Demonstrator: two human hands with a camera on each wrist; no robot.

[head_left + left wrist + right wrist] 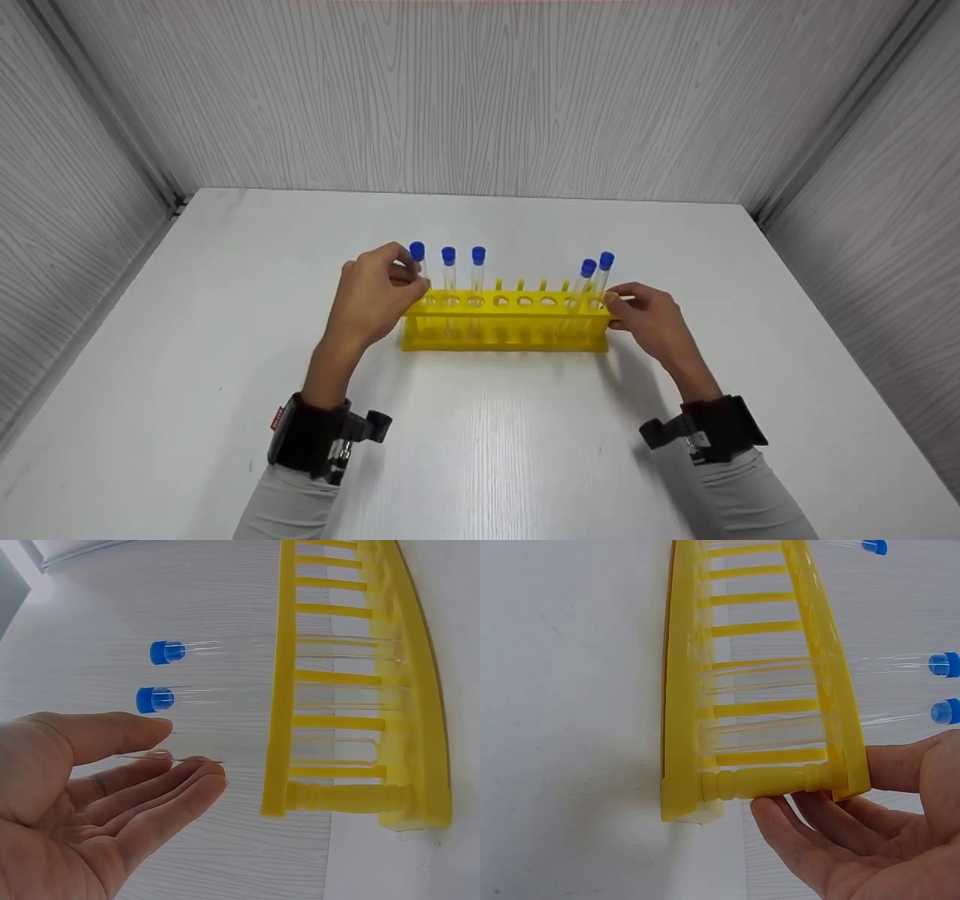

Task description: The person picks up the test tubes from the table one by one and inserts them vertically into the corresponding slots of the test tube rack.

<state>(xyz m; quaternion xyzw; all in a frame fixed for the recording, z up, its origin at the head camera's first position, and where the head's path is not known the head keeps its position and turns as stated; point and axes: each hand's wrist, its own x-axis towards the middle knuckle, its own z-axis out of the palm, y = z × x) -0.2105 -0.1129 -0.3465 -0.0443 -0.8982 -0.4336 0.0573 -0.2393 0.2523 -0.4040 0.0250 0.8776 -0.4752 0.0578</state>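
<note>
A yellow test tube rack (506,341) stands upright on the table, holding several clear tubes with blue caps. My left hand (375,292) has thumb and fingers round the upper part of the leftmost test tube (217,744), whose lower end is in the rack's end hole; the hand hides its cap in the left wrist view. Beside it stand two more tubes (225,651). At the rack's right end, my right hand (649,315) grips the top plate, thumb above and fingers below, near the end post (772,781). Two tubes (581,281) there lean to the right.
Between the left and right tubes, the rack's middle holes (525,301) hold no tubes. A row of short yellow pegs (520,285) rises along its back. White table surface (480,450) surrounds the rack, with grey wood-grain panels (480,97) behind and at both sides.
</note>
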